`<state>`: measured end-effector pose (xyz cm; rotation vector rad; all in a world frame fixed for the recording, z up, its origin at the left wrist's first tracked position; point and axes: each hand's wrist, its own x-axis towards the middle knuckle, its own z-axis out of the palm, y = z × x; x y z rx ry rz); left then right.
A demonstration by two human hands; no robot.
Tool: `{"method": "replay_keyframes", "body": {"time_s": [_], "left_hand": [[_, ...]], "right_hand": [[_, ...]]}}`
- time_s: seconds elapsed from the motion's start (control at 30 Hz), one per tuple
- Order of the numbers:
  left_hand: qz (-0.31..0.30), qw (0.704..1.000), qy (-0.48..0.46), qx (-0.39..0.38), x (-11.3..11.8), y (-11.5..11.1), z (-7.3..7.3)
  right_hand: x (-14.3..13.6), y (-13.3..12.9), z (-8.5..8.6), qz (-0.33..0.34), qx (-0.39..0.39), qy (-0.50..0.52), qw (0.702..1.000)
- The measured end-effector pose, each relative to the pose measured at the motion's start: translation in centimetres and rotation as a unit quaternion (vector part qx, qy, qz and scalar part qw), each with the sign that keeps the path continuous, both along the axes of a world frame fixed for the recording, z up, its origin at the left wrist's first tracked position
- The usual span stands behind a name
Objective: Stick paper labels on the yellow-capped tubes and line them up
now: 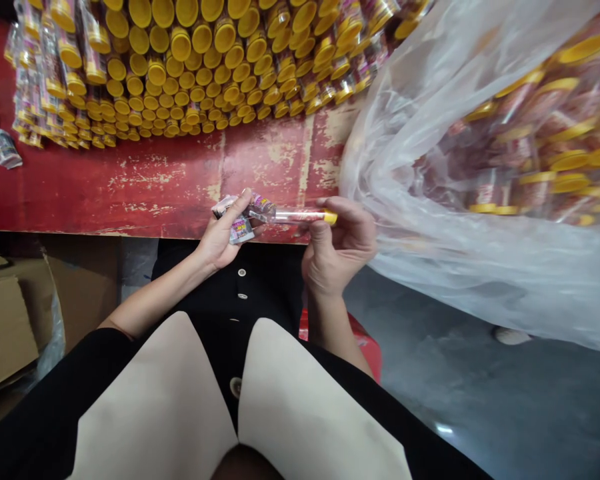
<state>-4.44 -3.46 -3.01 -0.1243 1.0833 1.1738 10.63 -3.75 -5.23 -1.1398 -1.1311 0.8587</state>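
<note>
Between my hands, over the near edge of the table, lies a clear plastic tube (300,217) with a yellow cap at its right end. My right hand (341,247) pinches it by the capped end, thumb below and fingers above. My left hand (227,233) is closed on several small printed plastic sleeves (241,229). One purple printed sleeve (263,208) meets the tube's left end; whether the tube's tip is inside it I cannot tell.
Many yellow-capped tubes (180,100) are stacked along the far side of the red table (155,180). To the right, a large translucent bag (405,133) holds more capped tubes. Cardboard boxes (10,327) stand lower left. A small bundle of sleeves (5,149) lies far left.
</note>
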Motion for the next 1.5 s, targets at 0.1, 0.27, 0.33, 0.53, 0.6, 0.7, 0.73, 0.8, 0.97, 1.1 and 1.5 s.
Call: {"method": "replay_keyframes", "body": {"time_s": [0.1, 0.27, 0.33, 0.53, 0.6, 0.7, 0.73, 0.8, 0.97, 1.1, 1.5], "left_hand": [[-0.020, 1.000, -0.008, 0.007, -0.1, -0.1, -0.2], [-0.015, 0.999, 0.000, 0.038, 0.1, -0.2, -0.1], [-0.006, 0.999, 0.001, 0.045, 0.2, -0.3, 0.0], [-0.019, 0.996, 0.019, 0.084, 0.3, -0.8, 0.0], [-0.032, 0.994, 0.031, 0.098, 0.3, -1.1, -0.1], [-0.030, 0.994, 0.041, 0.098, 0.1, -1.3, -0.2], [-0.029, 0.994, 0.044, 0.095, 0.0, -1.4, -0.3], [-0.032, 0.993, 0.055, 0.095, -0.2, -1.4, -0.4], [-0.031, 0.990, 0.087, 0.108, -0.9, -1.2, -0.4], [-0.001, 0.990, 0.102, 0.099, -1.8, -1.3, -0.5], [-0.014, 0.771, 0.637, -0.011, -26.6, -1.8, 1.3]], "right_hand": [[0.1, -0.1, 0.2, -0.015, 0.019, -0.042, 0.999], [0.5, -1.1, 0.5, -0.007, 0.058, -0.127, 0.990], [0.7, -1.5, 0.7, 0.039, 0.045, -0.155, 0.986], [0.2, -1.3, 0.9, 0.159, 0.018, -0.145, 0.977], [-0.4, -0.8, 0.9, 0.164, 0.039, -0.158, 0.973], [-1.3, -0.3, 0.5, 0.116, 0.073, -0.153, 0.979], [-1.6, -0.2, 0.4, 0.102, 0.073, -0.150, 0.981], [-2.2, -0.2, 0.2, 0.084, 0.067, -0.150, 0.983], [-3.3, 0.1, 0.0, 0.062, 0.048, -0.150, 0.985], [-4.7, 0.5, 0.0, 0.109, 0.036, -0.125, 0.985], [-6.3, 0.4, -1.3, 0.185, -0.012, -0.097, 0.978]]}}
